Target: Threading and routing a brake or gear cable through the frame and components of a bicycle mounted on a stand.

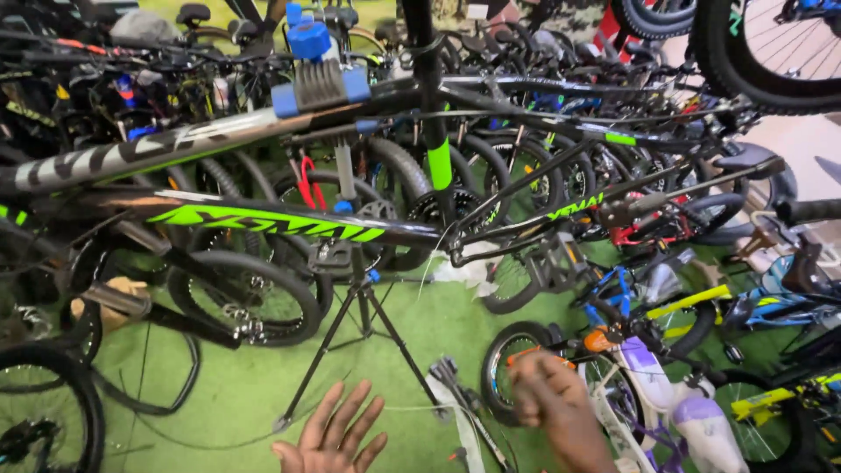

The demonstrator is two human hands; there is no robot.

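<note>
1. Black-and-green bike frame [289,223] sat clamped in the repair stand [359,298], above both hands.
2. Left hand [333,438] was spread, empty; right hand [547,398] blurred, fingers indeterminate.
3. Risk, in my judgement: thin cable [412,408] near the stand legs could snag and tip the stand.

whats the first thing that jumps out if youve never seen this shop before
A black bike frame with bright green lettering fills the middle, clamped in a blue-jawed repair stand whose tripod legs stand on the green floor. Rows of parked bikes crowd behind and to the right. At the bottom edge, the left hand is spread open with nothing in it, and the blurred right hand is beside it.
</note>
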